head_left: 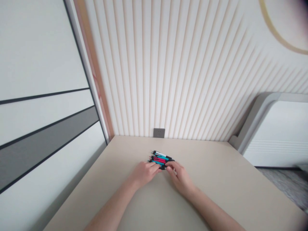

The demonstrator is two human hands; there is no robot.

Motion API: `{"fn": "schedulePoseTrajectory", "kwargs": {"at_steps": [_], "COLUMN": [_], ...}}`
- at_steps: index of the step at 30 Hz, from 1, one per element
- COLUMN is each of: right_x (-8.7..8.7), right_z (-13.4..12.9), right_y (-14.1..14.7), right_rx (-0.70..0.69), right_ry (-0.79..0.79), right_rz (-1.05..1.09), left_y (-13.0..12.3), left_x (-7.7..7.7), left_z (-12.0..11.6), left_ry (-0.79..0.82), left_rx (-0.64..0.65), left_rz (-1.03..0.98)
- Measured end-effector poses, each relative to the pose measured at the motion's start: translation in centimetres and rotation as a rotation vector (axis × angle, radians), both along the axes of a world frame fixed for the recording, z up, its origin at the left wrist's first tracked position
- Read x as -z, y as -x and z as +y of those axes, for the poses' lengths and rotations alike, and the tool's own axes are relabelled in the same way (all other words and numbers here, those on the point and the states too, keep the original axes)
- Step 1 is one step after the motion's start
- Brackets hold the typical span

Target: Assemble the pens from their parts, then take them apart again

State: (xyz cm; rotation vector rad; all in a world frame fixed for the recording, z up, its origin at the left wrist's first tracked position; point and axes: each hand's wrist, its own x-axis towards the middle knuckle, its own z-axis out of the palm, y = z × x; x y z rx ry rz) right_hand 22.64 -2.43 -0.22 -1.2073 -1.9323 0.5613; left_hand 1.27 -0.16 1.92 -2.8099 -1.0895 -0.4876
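Note:
Several pens lie side by side in a small bunch on the table, pointing roughly left to right. A white pen with dark ends is farthest from me, and red pens lie among blue ones. My left hand is closed on the pen nearest me, its fingertips covering the middle of that pen. At the right end of the same pen my right hand has its thumb and fingers closed. Most of this nearest pen is hidden by my fingers; its dark part shows between the hands.
The beige table meets a ribbed white wall with a dark socket just above its back edge. A white and grey cabinet stands along the left. To the right is a bed's pale grey headboard.

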Motion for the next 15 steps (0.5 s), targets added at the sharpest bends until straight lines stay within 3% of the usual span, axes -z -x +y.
{"fn": "schedulePoseTrajectory", "kwargs": {"at_steps": [3,11,15], "right_x": [0.13,0.75,0.94], "right_z": [0.19,0.24,0.12], "right_y": [-0.02,0.18,0.34], "right_rx": [-0.028,-0.054,0.009], "right_ry": [0.112,0.172,0.076], "right_rz": [0.020,0.182,0.181], "left_y": [0.05,0.01,-0.05], "left_x": [-0.13,0.11,0.14], "left_z": [-0.04,-0.02,-0.10], "left_ry": [0.000,0.015,0.025], "left_rx": [-0.008,-0.012,-0.020], "left_rz": [0.008,0.021,-0.006]}}
